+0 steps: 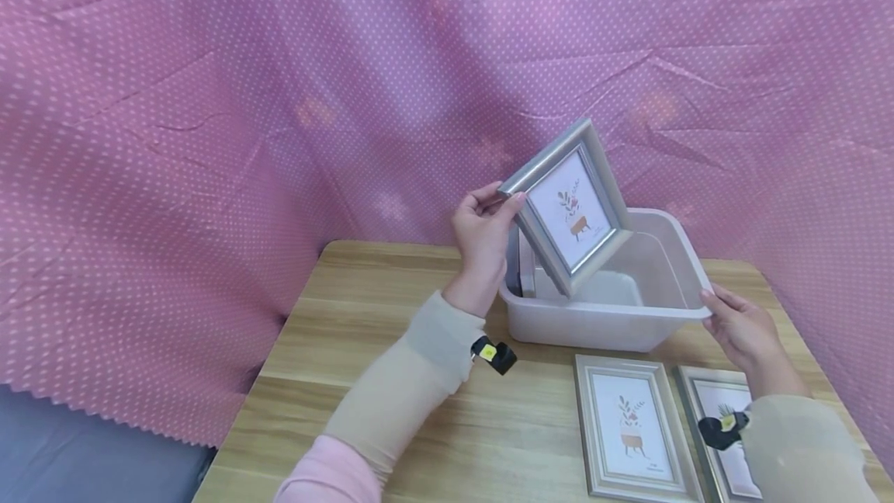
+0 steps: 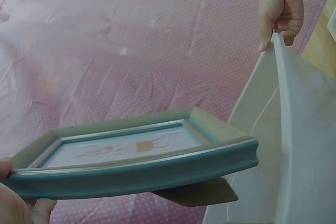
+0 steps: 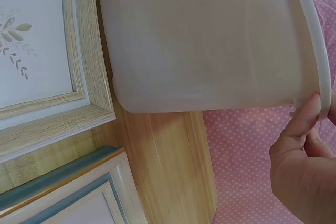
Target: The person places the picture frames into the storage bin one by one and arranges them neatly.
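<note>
My left hand [image 1: 483,243] pinches the left corner of a silvery picture frame [image 1: 571,212], tilted above the white plastic bin [image 1: 580,324]. Its print shows a plant in an orange pot on legs. From the left wrist, the frame [image 2: 131,163] appears nearly edge-on, with a brown stand flap [image 2: 202,192] hanging below it. On the bin's right rim, my right hand [image 1: 746,330] grips the corner between thumb and fingers; the right wrist view shows this hand [image 3: 304,166] at the bin's rim too. Inside the bin, another frame [image 1: 527,262] leans at the left end, partly hidden.
Two more picture frames lie face up on the wooden table [image 1: 419,425]: one with a potted plant print [image 1: 632,425], another [image 1: 698,394] partly under my right forearm. Behind the table hangs a pink dotted cloth [image 1: 391,99].
</note>
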`<state>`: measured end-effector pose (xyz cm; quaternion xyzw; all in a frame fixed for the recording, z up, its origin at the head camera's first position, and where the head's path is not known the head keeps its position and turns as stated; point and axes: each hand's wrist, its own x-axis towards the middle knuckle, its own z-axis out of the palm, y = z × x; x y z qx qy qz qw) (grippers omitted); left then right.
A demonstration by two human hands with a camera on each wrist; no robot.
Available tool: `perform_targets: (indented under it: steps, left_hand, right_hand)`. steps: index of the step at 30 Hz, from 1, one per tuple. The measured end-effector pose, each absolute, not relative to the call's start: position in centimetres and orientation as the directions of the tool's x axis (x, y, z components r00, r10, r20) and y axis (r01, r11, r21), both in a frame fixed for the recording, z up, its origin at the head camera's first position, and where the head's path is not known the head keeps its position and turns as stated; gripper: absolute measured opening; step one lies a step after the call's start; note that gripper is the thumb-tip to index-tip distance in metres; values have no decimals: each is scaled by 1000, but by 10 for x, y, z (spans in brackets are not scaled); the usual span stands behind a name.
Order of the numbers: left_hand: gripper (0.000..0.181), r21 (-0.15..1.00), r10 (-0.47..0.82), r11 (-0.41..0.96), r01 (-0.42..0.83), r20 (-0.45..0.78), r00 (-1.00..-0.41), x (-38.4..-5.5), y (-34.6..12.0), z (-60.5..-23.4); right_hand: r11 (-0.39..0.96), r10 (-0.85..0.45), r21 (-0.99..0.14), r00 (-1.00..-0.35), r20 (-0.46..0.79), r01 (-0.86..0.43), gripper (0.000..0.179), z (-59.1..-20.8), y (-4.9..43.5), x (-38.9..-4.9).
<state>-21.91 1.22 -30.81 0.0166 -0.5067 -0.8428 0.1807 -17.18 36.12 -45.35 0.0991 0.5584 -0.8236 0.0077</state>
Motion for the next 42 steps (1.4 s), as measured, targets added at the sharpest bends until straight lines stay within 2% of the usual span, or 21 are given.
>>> perform_targets:
  steps: [11,20,23,30,36,42]
  left_hand:
    - [33,896,-446,-191,400,284,-849,-217,38,-335]
    - [32,914,-417,-182,363,263,-870,-217,56,-364]
    - [32,910,-461,-166,381,270,-845,-218,62,-375]
    - [30,939,-567,6,345,287,-772,-216,72,-397]
    - [30,903,-579,-10,430,345,-738,-216,81,-407]
    - [31,889,-573,-67,454,338,-747,-216,88,-416]
  right_hand:
    - [-352,112,-928,-979,-173,124,17,-454,362,-178]
    - [-381,116,-917,-978,-176,120,15,-454,361,-182]
    - [-399,110,-910,-979,-170,113,17,-453,360,-183]
    - [-421,103,-899,-979,-176,118,19,-453,358,-184]
    - [-429,99,-895,-979,-178,120,19,-454,358,-187]
    - [-447,89,-888,-982,-168,112,19,-454,360,-191]
